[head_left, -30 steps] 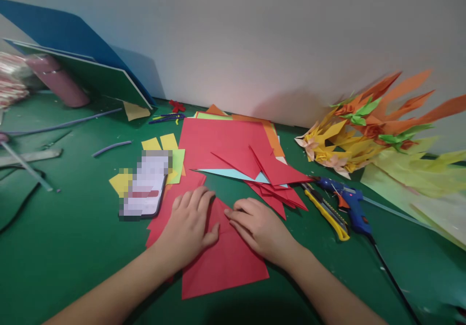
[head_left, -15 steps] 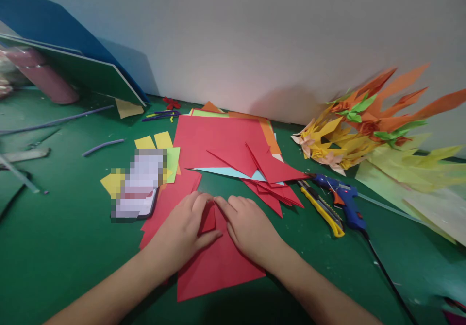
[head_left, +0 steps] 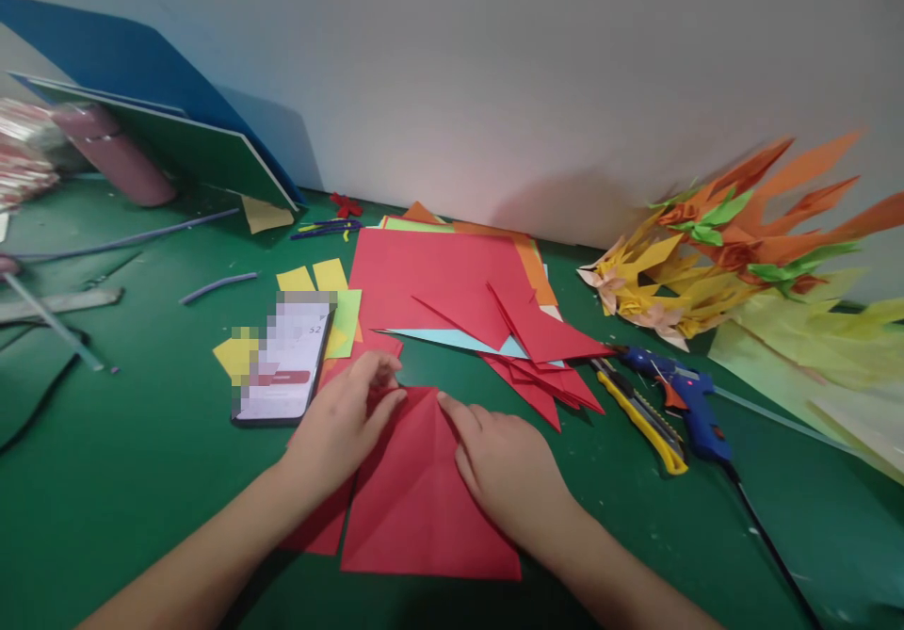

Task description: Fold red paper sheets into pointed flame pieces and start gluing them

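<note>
A sheet of red paper (head_left: pixel 430 508) with crease lines lies in front of me, running from its centre towards the lower corners. At its upper left edge is my left hand (head_left: pixel 346 413), with curled fingers and the thumb close to the paper's edge; the fingertips are partly hidden. My right hand (head_left: pixel 512 460) rests on the sheet's right side. Its index finger presses near the top edge while the other fingers are bent. More red paper (head_left: pixel 321 526) lies under and beside my left forearm. Folded red paper pieces (head_left: pixel 540 385) are heaped beyond my right hand.
A phone (head_left: pixel 286 376) lies left, near yellow paper pieces (head_left: pixel 330 275). Beyond my hands is a red paper stack (head_left: pixel 430 267). Rightward are a yellow cutter (head_left: pixel 642 423), a blue glue gun (head_left: pixel 696 404) with a cord, and paper flowers (head_left: pixel 720 234). A pink bottle (head_left: pixel 120 159) leans far left.
The red flap under my left fingers has been opened out, and the sheet lies flatter. My left hand has drawn slightly left off it. The camera view has shifted a little left.
</note>
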A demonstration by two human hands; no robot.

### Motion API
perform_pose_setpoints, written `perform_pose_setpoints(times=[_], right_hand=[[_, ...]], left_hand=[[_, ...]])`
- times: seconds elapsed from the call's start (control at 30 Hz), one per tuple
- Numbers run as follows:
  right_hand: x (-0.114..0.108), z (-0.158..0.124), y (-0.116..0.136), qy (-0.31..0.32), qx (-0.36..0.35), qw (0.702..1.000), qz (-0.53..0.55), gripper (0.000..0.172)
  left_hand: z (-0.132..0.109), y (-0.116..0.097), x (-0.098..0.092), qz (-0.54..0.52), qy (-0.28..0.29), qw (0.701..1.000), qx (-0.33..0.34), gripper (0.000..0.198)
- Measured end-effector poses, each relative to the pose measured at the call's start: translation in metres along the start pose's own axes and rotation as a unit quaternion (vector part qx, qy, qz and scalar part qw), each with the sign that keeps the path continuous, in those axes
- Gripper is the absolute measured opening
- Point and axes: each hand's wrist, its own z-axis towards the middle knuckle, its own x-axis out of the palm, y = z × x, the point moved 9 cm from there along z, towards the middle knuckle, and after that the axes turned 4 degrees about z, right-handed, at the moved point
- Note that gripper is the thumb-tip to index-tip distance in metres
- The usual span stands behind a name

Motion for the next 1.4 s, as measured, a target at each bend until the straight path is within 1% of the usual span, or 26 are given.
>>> perform_pose_setpoints(times=[0.1, 0.2, 0.27, 0.37, 0.47, 0.53, 0.73, 0.87, 0.97, 1.07, 1.17, 1.3, 1.4], right_hand=[[-0.001, -0.002, -0.004, -0.043, 0.005, 0.999, -0.004, 0.042], [-0.005, -0.004, -0.003, -0.099, -0.024, 0.995, -0.002, 0.036], [-0.007, -0.004, -0.001, -0.115, -0.047, 0.992, 0.004, 0.035], [-0.007, -0.001, 0.002, -0.094, -0.064, 0.993, 0.007, 0.04], [-0.005, 0.001, 0.004, -0.054, -0.058, 0.997, 0.004, 0.047], [-0.005, 0.002, 0.004, -0.037, -0.051, 0.998, 0.003, 0.048], [-0.002, 0.001, 0.004, -0.036, -0.06, 0.998, -0.002, 0.046], [-0.001, 0.001, 0.003, -0.027, -0.063, 0.998, -0.016, 0.046], [-0.002, 0.001, 0.003, -0.04, -0.063, 0.997, -0.015, 0.044], [-0.004, 0.0, 0.001, -0.072, -0.067, 0.995, -0.011, 0.041], [-0.006, -0.001, -0.002, -0.105, -0.074, 0.992, -0.007, 0.04], [-0.008, -0.004, -0.001, -0.149, -0.108, 0.983, 0.006, 0.037], [-0.008, -0.005, 0.001, -0.168, -0.128, 0.977, 0.003, 0.037]], left_hand=[[0.002, 0.002, 0.002, -0.013, 0.007, 1.0, -0.014, 0.01], [0.003, 0.003, 0.002, -0.031, 0.01, 0.999, -0.022, 0.017], [0.004, 0.004, 0.0, -0.051, 0.015, 0.998, -0.022, 0.019], [0.005, 0.005, -0.001, -0.081, 0.022, 0.996, -0.025, 0.018], [0.007, 0.006, -0.003, -0.088, 0.02, 0.996, -0.026, 0.016], [0.007, 0.006, -0.004, -0.085, 0.018, 0.996, -0.024, 0.015], [0.007, 0.006, -0.002, -0.083, 0.048, 0.995, -0.028, 0.019], [0.006, 0.006, -0.001, -0.087, 0.054, 0.994, -0.031, 0.015], [0.006, 0.007, -0.002, -0.064, 0.046, 0.996, -0.035, 0.01], [0.005, 0.005, -0.003, -0.026, 0.036, 0.999, -0.026, 0.009], [0.003, 0.0, -0.001, 0.008, 0.029, 1.0, -0.001, 0.01], [-0.001, -0.007, 0.005, 0.028, 0.037, 0.999, 0.025, 0.002], [-0.002, -0.014, 0.007, 0.042, 0.039, 0.996, 0.063, 0.008]])
